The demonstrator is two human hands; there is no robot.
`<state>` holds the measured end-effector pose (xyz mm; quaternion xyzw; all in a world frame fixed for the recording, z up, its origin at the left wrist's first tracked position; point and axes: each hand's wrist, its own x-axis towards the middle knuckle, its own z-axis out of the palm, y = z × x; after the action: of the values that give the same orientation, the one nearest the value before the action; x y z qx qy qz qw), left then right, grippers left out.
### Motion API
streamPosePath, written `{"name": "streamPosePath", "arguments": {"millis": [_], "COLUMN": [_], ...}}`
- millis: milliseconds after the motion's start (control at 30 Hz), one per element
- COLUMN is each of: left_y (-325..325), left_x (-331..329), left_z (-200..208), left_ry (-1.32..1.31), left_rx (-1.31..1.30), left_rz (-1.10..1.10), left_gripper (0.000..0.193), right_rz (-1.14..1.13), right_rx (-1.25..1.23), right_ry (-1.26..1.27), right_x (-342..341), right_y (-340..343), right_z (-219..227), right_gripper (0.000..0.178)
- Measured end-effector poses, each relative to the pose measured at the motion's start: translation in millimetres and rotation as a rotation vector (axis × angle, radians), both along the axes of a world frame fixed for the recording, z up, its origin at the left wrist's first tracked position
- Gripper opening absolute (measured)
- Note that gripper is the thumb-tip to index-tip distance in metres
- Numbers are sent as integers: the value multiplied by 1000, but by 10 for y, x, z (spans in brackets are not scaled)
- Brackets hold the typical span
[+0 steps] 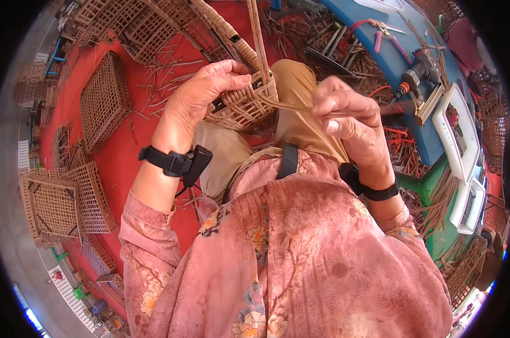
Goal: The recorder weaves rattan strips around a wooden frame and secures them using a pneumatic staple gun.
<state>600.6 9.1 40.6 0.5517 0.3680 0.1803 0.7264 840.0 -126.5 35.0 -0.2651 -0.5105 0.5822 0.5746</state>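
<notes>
A woven rattan basket [241, 107] rests on my lap, its long body running up and to the left. My left hand [201, 93] grips the basket's near rim, fingers curled over the weave. My right hand [345, 112] pinches a thin flat rattan strip [286, 105] that runs from the basket's rim to my fingers. A tall upright strip [257, 34] rises from the rim between my hands. Both wrists carry black straps, and the left strap holds a small black device [194, 165].
Woven lattice panels [103, 101] and small crates [58, 205] lie on the red floor mat at left, with loose rattan bits scattered. At right, a blue table [379, 50] holds pink-handled pliers [385, 35] and a power tool [418, 76]; white trays [460, 132] stand beside it.
</notes>
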Motion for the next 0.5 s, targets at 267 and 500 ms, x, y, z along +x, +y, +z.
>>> {"name": "streamPosePath", "arguments": {"millis": [267,500], "left_y": [28,27], "left_x": [-6,3], "left_z": [-25,-26], "left_ry": [23,25], "left_rx": [30,-25], "left_rz": [-1,13], "left_gripper": [33,33], "right_rz": [-251,-109], "right_rx": [57,-493], "right_ry": [174,-207], "right_x": [-91,-317], "right_y": [-75,55], "right_z": [68,-526], "right_gripper": [16,23]}}
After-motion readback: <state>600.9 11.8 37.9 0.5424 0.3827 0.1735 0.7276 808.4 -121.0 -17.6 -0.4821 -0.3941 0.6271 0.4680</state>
